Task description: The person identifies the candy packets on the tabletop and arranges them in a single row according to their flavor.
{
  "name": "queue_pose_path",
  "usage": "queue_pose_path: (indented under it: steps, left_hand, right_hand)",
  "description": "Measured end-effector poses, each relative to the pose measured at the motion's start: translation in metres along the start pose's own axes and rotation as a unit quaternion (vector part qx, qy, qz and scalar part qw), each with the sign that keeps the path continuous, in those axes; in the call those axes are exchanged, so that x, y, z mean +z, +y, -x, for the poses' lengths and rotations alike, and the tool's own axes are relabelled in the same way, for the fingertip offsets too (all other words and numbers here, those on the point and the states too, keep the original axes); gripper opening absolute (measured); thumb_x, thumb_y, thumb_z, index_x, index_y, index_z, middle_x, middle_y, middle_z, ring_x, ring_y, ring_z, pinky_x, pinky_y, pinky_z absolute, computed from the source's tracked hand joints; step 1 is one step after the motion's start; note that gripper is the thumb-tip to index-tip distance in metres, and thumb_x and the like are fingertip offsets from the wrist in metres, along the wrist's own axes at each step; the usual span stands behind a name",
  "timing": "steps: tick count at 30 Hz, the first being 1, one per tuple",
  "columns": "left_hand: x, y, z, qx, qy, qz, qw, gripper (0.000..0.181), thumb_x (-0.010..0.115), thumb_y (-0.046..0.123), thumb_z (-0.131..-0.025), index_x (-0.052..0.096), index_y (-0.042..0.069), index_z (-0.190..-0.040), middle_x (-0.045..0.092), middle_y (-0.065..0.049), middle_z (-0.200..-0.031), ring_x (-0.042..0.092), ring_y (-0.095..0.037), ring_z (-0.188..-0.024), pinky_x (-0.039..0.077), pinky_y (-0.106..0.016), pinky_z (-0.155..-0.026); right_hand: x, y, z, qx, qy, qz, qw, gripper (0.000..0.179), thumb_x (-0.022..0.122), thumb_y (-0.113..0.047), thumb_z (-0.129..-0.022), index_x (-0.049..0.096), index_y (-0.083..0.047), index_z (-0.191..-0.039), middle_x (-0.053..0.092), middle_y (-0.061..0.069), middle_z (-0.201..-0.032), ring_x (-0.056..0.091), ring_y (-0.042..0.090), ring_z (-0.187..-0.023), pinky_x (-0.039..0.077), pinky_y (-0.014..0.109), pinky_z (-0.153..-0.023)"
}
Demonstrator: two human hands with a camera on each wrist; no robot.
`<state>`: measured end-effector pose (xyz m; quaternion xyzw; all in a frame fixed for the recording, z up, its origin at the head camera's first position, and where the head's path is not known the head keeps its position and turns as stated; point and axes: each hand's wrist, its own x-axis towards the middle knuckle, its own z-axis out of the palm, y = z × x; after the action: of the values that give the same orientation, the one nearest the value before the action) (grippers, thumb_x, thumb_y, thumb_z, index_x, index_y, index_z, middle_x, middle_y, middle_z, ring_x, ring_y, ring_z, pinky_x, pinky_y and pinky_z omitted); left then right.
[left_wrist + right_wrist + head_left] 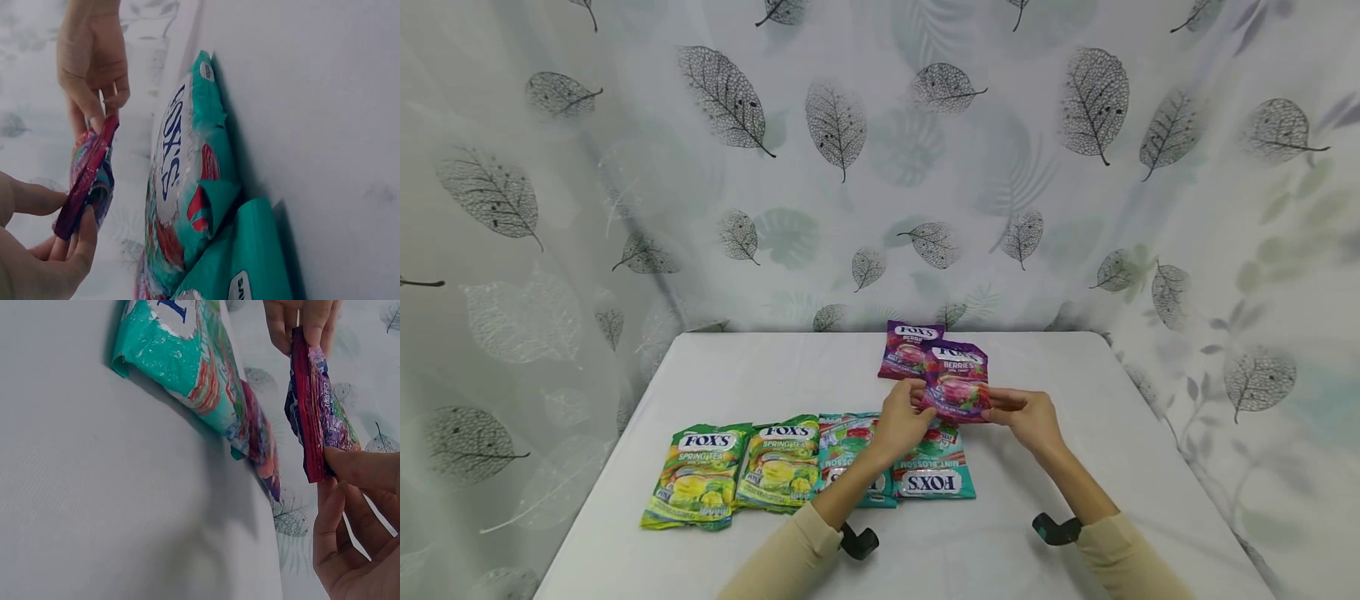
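A purple Fox's Berries candy bag [957, 383] is held upright above the table between both hands. My left hand [901, 423] pinches its lower left corner, and my right hand [1027, 418] pinches the lower right one. The left wrist view shows thumb and fingers of the left hand [44, 244] on either side of the bag's crimped edge [84, 178]. In the right wrist view the right hand [362, 519] grips the other end of that edge. Behind, a second purple Berries bag [907, 350] lies on the table, partly covered by the held one.
Two teal Mint Blossom bags [934, 482] lie upside down below the hands, the left one partly hidden by my left arm. Further left lie two green Spring Tea bags [700, 477]. A leaf-print curtain [880, 167] hangs behind the white table [760, 375].
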<state>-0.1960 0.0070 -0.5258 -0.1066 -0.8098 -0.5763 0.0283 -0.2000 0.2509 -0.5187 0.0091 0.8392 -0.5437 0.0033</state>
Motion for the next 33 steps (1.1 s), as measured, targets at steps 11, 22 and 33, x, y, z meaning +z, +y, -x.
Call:
queue_pose_path:
  steps: [11, 22, 33]
  left_hand:
    - [0.013, 0.003, 0.009, 0.012, -0.019, -0.007, 0.9997, 0.044, 0.073, 0.003, -0.095, 0.057, -0.003, -0.135, 0.063, -0.009, -0.114, 0.062, -0.018, -0.102, 0.055, -0.031, -0.089]
    - [0.022, 0.006, 0.019, 0.005, -0.044, -0.004, 0.999, 0.044, 0.073, 0.005, -0.095, 0.058, -0.004, -0.135, 0.064, -0.009, -0.114, 0.063, -0.017, -0.1, 0.055, -0.03, -0.088]
    - [0.032, 0.006, 0.029, 0.004, -0.068, 0.003, 0.9977, 0.042, 0.073, 0.003, -0.094, 0.058, -0.005, -0.132, 0.065, -0.006, -0.108, 0.064, -0.012, -0.094, 0.056, -0.024, -0.084]
  right_hand:
    - [-0.014, 0.012, 0.013, -0.011, 0.001, 0.025, 0.9996, 0.04, 0.083, -0.016, -0.09, 0.075, -0.006, -0.128, 0.078, 0.013, -0.112, 0.073, 0.024, -0.104, 0.055, 0.026, -0.078]
    - [-0.023, 0.018, 0.026, -0.013, 0.002, 0.04, 0.9991, 0.039, 0.084, -0.012, -0.089, 0.075, -0.003, -0.126, 0.078, 0.015, -0.109, 0.072, 0.022, -0.1, 0.055, 0.026, -0.076]
    - [-0.032, 0.027, 0.04, -0.006, 0.004, 0.061, 0.9981, 0.04, 0.085, -0.016, -0.088, 0.076, -0.006, -0.125, 0.078, 0.013, -0.109, 0.07, 0.024, -0.104, 0.051, 0.028, -0.076]
